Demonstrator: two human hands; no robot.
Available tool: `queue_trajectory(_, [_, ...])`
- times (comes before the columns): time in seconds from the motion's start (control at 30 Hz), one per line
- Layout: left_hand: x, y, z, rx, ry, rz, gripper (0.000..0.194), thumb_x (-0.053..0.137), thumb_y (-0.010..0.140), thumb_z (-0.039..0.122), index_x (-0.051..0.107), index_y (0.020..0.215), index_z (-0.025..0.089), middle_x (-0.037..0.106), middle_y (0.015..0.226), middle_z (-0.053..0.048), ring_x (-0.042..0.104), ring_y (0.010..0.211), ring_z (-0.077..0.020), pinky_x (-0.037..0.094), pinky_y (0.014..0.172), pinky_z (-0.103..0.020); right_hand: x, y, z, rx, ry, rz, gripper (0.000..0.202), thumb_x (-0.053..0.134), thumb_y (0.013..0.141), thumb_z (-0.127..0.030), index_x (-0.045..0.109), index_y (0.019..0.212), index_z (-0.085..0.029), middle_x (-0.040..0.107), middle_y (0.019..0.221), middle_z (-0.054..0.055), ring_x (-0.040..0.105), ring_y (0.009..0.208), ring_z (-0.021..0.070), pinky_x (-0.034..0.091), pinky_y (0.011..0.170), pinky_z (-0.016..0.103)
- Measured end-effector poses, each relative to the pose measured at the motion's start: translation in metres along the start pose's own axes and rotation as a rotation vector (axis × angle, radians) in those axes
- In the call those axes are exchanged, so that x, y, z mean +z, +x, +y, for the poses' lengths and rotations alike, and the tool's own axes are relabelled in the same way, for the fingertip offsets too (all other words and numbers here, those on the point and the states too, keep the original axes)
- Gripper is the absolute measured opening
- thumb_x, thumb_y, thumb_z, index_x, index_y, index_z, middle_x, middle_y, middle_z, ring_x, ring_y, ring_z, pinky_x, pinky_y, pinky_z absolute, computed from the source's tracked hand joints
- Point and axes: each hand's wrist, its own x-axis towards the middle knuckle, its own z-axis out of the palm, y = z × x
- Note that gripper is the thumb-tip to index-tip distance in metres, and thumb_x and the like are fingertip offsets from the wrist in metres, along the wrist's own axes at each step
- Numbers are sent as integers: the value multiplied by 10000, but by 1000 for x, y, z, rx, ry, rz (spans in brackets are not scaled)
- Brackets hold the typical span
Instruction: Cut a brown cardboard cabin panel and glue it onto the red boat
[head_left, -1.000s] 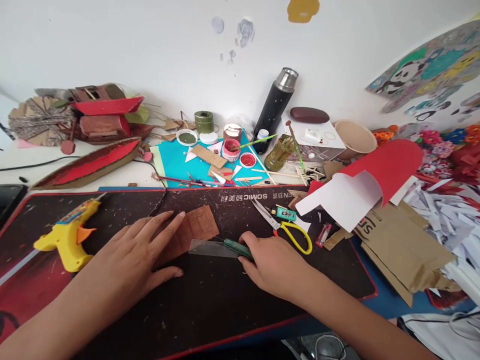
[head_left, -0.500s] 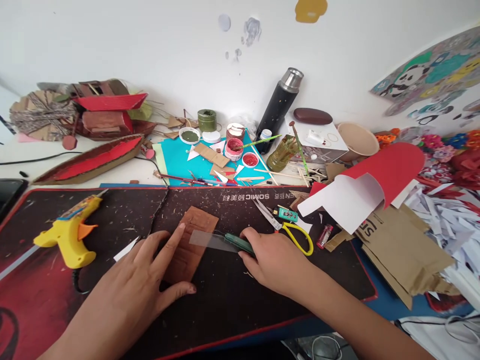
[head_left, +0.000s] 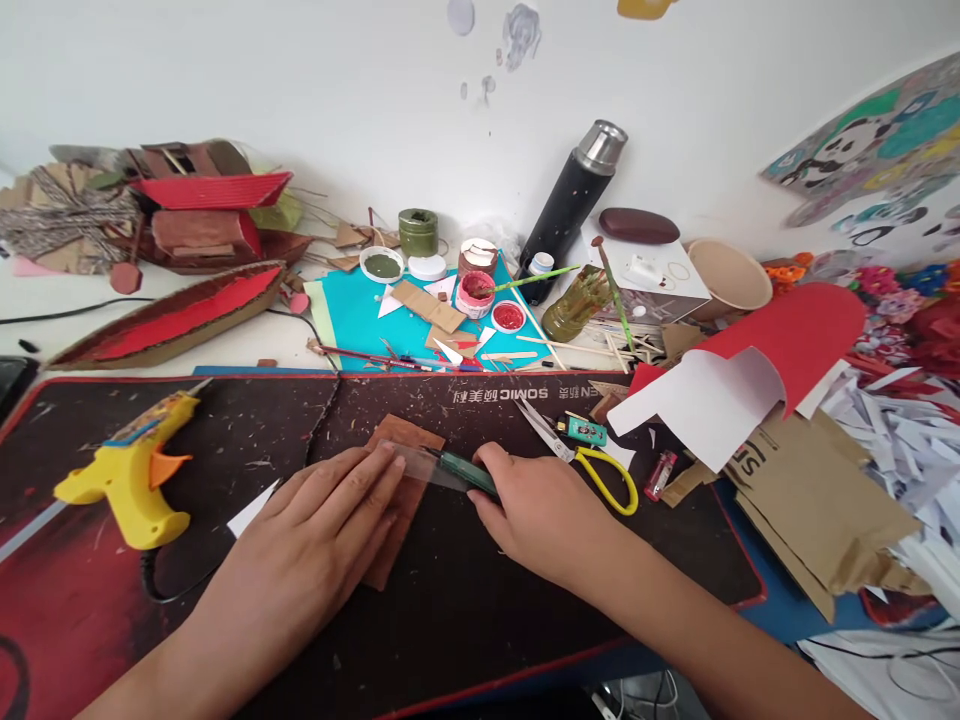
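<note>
My left hand [head_left: 322, 525] lies flat, fingers stretched and close together, on a brown-painted piece of cardboard [head_left: 397, 530]. Its fingertips press the end of a clear plastic strip [head_left: 412, 466] that crosses the cardboard. My right hand [head_left: 536, 505] is closed around a green-handled craft knife [head_left: 466, 472], its dark tip pointing left over the cardboard just above the strip. Whether the tip touches the cardboard I cannot tell. Scissors with yellow handles [head_left: 609, 480] lie just beyond my right hand. A white paper scrap [head_left: 251, 510] sits beside my left hand.
A yellow glue gun [head_left: 131, 480] rests at the left of the dark mat [head_left: 480, 640]. Behind are a cardboard boat [head_left: 172, 320], paint pots, a black thermos [head_left: 570, 205] and teal paper [head_left: 352, 310]. Lighters, red paper [head_left: 810, 330] and flattened cardboard [head_left: 810, 510] lie at right.
My left hand has moved up and right, its fingers closing together onto the clear strip. The strip and knife have shifted slightly left and up over the cardboard. The view has shifted a little.
</note>
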Motion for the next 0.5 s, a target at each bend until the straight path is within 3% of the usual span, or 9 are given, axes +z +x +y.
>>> queue_trajectory(0.23, [11, 4, -8, 63, 19, -13, 443, 404, 1046, 199, 643, 1399, 80, 673, 1432, -186, 623, 1285, -332, 486, 1028, -462, 2, 2, -1, 18, 11, -14, 188, 537, 1051, -316, 555, 1178, -179, 769, 878, 79, 749, 760, 284, 345, 580, 350])
queue_trajectory(0.5, [17, -2, -3, 16, -3, -57, 513, 445, 998, 135, 580, 1493, 134, 628, 1503, -162, 597, 1323, -354, 492, 1016, -483, 5, 7, 1, 50, 24, -21, 197, 522, 1058, -338, 552, 1180, -186, 776, 885, 86, 752, 778, 291, 351, 596, 349])
